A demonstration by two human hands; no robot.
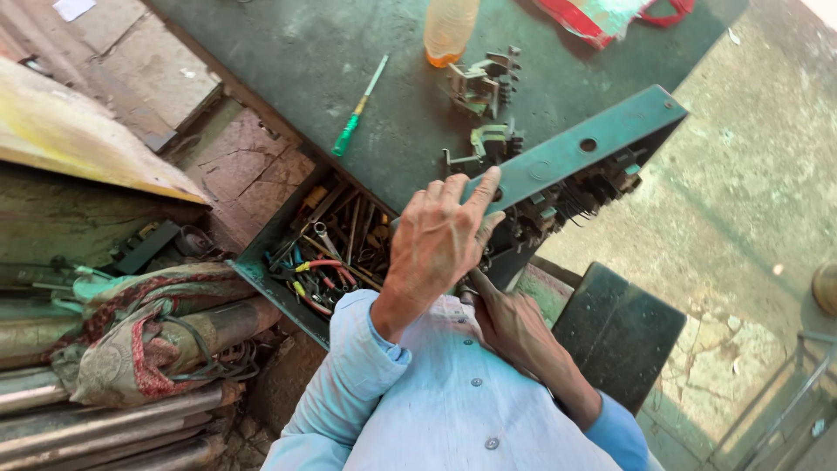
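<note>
Worn green bench [305, 52] at twelve o'clock carries a green-handled screwdriver [357, 109]. At centre, left hand [440, 235] grips the teal metal box [580, 148], tilted, wiring exposed. Right hand [514, 327] at five o'clock closes on its underside.

Plastic bottle [450, 28] – far centre on the green table top, upright, clear w/ orange-yellow liquid, top cut off by frame edge. Red & pale-green plastic bag [610, 16] – far right of the bottle, crumpled, loop handle showing, partly out of frame. Small white paper scrap [72, 8] far left on the ground. No signs or screens in view.
</note>
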